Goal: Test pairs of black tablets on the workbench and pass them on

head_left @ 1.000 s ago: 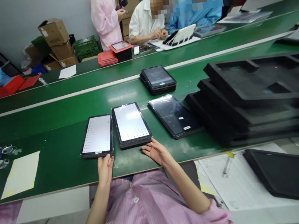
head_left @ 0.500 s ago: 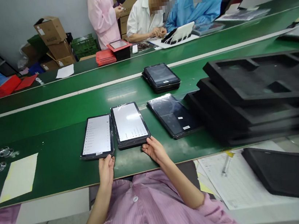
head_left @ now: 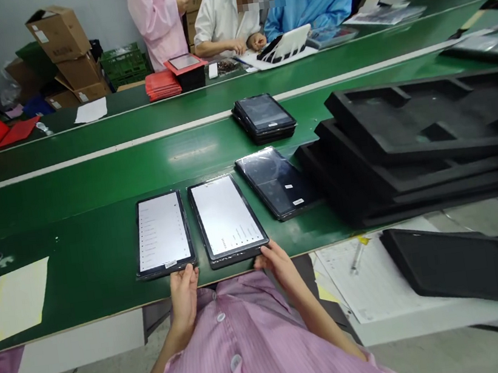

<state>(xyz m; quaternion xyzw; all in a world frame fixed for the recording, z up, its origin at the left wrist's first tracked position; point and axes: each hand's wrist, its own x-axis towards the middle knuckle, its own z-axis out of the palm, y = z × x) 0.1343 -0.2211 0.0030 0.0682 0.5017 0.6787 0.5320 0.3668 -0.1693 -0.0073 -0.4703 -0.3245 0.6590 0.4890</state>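
Two tablets with lit white screens lie side by side on the green work surface. My left hand (head_left: 185, 293) has its fingers closed on the bottom right corner of the left tablet (head_left: 163, 234). At the bottom right corner of the right tablet (head_left: 227, 217), my right hand (head_left: 276, 261) grips the edge, thumb on top. This right tablet looks thicker, as if another lies beneath it. A dark tablet (head_left: 273, 183) with small white labels rests to their right, and a stack of dark tablets (head_left: 266, 114) stands behind it.
Black foam trays (head_left: 434, 168) are piled at the right. Papers (head_left: 380, 279) and a black case (head_left: 456, 263) lie below the surface's edge. A pale sheet (head_left: 16, 300) is at the left. Across the line, people work near red pouches (head_left: 163, 85) and a white holder (head_left: 288, 44).
Both lit tablets have come nearer to me with my hands at their corners, and the gap between them has widened slightly. The whole view has shifted a little.
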